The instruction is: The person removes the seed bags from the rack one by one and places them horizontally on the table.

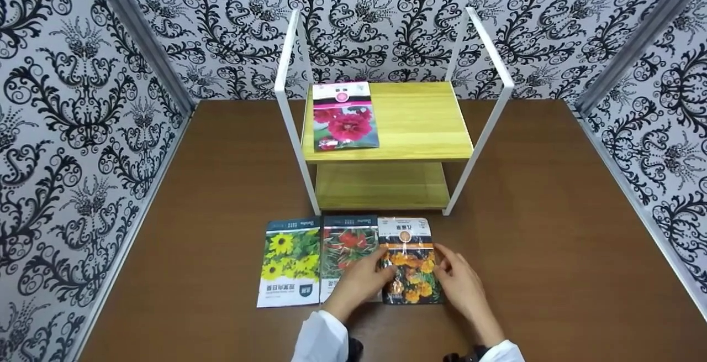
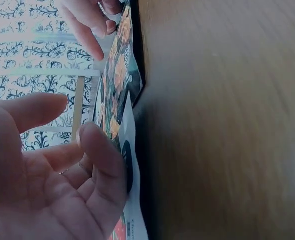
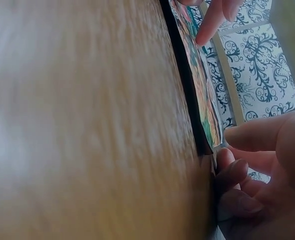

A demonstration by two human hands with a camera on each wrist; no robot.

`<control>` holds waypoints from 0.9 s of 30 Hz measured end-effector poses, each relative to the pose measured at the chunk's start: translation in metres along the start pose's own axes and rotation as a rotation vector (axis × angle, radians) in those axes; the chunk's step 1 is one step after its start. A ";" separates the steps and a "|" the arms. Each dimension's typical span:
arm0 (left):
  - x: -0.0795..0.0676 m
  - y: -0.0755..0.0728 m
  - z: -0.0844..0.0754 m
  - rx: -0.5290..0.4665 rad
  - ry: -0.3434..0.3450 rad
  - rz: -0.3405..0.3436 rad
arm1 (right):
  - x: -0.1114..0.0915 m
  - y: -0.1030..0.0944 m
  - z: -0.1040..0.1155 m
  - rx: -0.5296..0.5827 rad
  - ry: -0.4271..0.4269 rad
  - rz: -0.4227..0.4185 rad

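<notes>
A seed packet with orange marigolds point(image 1: 411, 279) lies on the brown table, at the right end of a row of three. My left hand point(image 1: 359, 282) is at its left edge, thumb over the packet; in the left wrist view the thumb of that hand point(image 2: 52, 170) stands apart from the loosely bent fingers. At the right edge is my right hand point(image 1: 463, 284), its thumb and fingertips touching or very near the side. In the right wrist view the right hand point(image 3: 267, 175) has loosely bent fingers beside the packet's corner. The left hand partly covers the red-flower packet point(image 1: 348, 243).
A yellow-flower packet point(image 1: 290, 265) ends the row at left. Behind stands a two-tier rack with white posts point(image 1: 287, 113) and wooden shelves point(image 1: 420, 124). On its upper shelf, at left, lies a pink-flower packet point(image 1: 345, 121). Patterned walls point(image 1: 83, 102) enclose the table point(image 1: 552, 213).
</notes>
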State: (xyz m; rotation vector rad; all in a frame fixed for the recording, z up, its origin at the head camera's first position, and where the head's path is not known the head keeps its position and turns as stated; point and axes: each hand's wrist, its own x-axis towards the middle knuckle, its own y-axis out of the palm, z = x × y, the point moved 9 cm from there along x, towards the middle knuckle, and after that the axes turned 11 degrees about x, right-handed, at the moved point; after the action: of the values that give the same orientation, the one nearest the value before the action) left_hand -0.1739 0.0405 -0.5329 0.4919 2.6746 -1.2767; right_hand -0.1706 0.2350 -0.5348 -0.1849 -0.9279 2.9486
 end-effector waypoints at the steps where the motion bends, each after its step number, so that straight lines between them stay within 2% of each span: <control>1: -0.001 0.000 0.000 -0.001 -0.001 0.001 | 0.000 0.000 0.000 -0.001 -0.002 -0.001; 7: -0.003 -0.004 0.001 -0.051 0.005 0.005 | -0.001 0.001 -0.001 0.027 0.005 0.006; 12: -0.007 -0.015 -0.002 -0.112 0.050 -0.052 | 0.000 -0.003 -0.004 0.120 0.024 0.001; 16: -0.010 -0.026 -0.002 -0.152 0.077 -0.123 | 0.001 -0.005 -0.009 0.222 0.081 0.006; 21: -0.014 -0.039 0.000 -0.140 0.100 -0.191 | 0.002 -0.005 -0.009 0.319 0.139 0.021; 27: -0.019 -0.054 0.002 -0.117 0.110 -0.243 | 0.003 -0.004 0.008 0.371 0.114 0.039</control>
State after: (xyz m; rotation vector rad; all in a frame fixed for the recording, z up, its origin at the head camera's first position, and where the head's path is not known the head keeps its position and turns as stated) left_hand -0.1754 0.0026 -0.4896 0.2340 2.9548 -1.1694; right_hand -0.1742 0.2343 -0.5261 -0.3519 -0.3576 3.0370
